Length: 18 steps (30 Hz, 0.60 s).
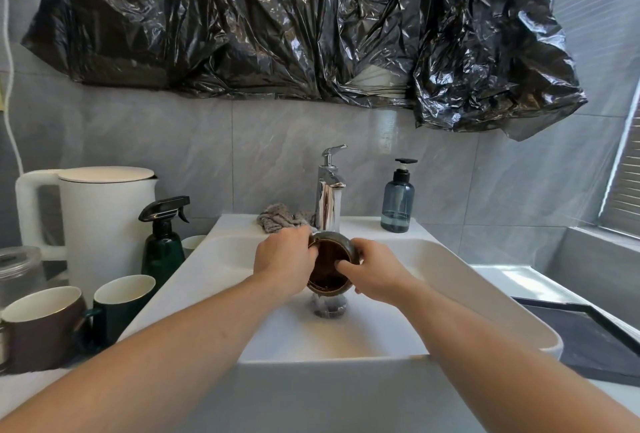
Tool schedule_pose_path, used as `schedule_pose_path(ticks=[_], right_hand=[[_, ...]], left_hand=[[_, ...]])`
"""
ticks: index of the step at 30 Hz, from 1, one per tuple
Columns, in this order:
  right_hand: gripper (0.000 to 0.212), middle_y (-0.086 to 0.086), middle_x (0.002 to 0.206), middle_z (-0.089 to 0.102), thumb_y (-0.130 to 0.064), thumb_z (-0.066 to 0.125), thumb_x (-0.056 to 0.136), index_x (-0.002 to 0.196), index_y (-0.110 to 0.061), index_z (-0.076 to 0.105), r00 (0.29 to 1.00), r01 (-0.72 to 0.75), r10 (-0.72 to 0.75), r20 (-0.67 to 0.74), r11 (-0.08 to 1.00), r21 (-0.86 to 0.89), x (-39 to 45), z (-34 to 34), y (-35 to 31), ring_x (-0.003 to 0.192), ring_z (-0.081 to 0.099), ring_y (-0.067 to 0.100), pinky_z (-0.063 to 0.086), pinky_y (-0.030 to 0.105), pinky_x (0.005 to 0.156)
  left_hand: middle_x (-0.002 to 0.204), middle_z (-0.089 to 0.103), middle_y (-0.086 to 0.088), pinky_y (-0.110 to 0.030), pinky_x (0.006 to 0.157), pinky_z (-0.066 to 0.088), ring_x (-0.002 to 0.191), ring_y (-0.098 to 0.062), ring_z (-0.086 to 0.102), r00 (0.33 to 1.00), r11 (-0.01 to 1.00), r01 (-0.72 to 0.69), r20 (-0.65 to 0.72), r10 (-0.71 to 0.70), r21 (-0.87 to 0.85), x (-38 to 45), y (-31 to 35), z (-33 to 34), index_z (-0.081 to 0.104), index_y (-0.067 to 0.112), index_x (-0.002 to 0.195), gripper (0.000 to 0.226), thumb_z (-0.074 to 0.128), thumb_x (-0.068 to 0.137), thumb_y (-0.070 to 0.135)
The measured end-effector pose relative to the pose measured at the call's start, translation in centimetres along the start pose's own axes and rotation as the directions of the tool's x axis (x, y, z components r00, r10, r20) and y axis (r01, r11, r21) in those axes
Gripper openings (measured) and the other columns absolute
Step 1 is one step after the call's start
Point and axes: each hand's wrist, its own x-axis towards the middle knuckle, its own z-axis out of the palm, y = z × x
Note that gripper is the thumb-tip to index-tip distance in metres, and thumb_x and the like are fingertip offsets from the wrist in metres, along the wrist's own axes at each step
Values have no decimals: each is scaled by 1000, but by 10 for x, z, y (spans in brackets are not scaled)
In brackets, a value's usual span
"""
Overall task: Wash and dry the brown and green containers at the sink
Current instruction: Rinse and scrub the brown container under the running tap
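Grey tiles back a white sink (450, 259); over its basin, under the tap (329, 190), a brown bowl (329, 269) is pinched by the left grip (282, 261) and right grip (375, 275), fingers curled on its rim.

Brown glazed container (329, 268), mouth toward camera, over white sink (450, 269)

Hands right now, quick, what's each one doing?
Left hand: grips the brown container at its left rim.
Right hand: grips the same container, fingers curled over its right rim.
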Motion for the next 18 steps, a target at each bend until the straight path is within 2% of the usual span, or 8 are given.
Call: schedule_pose_path(ticks=[4, 8, 11, 13, 15, 18], right_hand=[[18, 3, 81, 70, -16, 60, 92, 109, -19, 65, 1000, -12, 12, -6, 1000, -6, -1, -1, -1, 60, 67, 15, 49, 18, 48], [19, 4, 73, 69, -12, 55, 93, 109, -17, 63, 997, -49, 47, -64, 998, -27, 2, -4, 3, 54, 67, 15, 48, 19, 48], [24, 6, 86, 74, -13, 56, 95, 118, -16, 59, 992, -62, 64, -109, 998, 25, 6, -4, 7, 59, 74, 15, 57, 22, 54], [24, 7, 94, 74, -15, 58, 98, 122, -15, 57, 993, -76, 82, -80, 994, 80, 8, -4, 6, 63, 76, 16, 60, 23, 56], [24, 10, 96, 74, -20, 58, 101, 125, -15, 57, 995, -95, 95, 2, 989, 111, 7, -2, 5, 65, 77, 18, 61, 25, 57], [25, 3, 88, 74, -25, 56, 101, 122, -15, 65, 996, -74, 74, 39, 997, -1, 5, 1, 3, 64, 72, 14, 53, 21, 52]], left_hand=[[118, 71, 5, -37, 84, 53, 109, -26, 65, 1000, 994, -30, 2, 30, -103, 2, -2, 2, 67, 27, 113, 16, 57, 102, 34], [111, 72, 4, -36, 79, 53, 104, -25, 65, 999, 981, -10, 39, 18, -193, 1, -2, 3, 65, 29, 115, 18, 61, 100, 38], [112, 72, 0, -37, 80, 50, 107, -30, 67, 985, 992, 35, 174, -14, -119, 0, -2, 7, 64, 28, 118, 25, 55, 102, 46], [114, 73, -4, -38, 81, 51, 106, -32, 67, 979, 994, 51, 204, -31, -92, 2, -4, 10, 67, 25, 115, 28, 50, 104, 45], [112, 72, -6, -38, 78, 51, 103, -32, 66, 985, 997, 48, 167, -37, -63, 3, -5, 8, 66, 22, 112, 27, 49, 105, 40], [110, 72, -6, -38, 78, 50, 103, -32, 67, 997, 1000, 0, 82, -2, 30, 2, -5, 3, 65, 22, 113, 25, 47, 106, 39]])
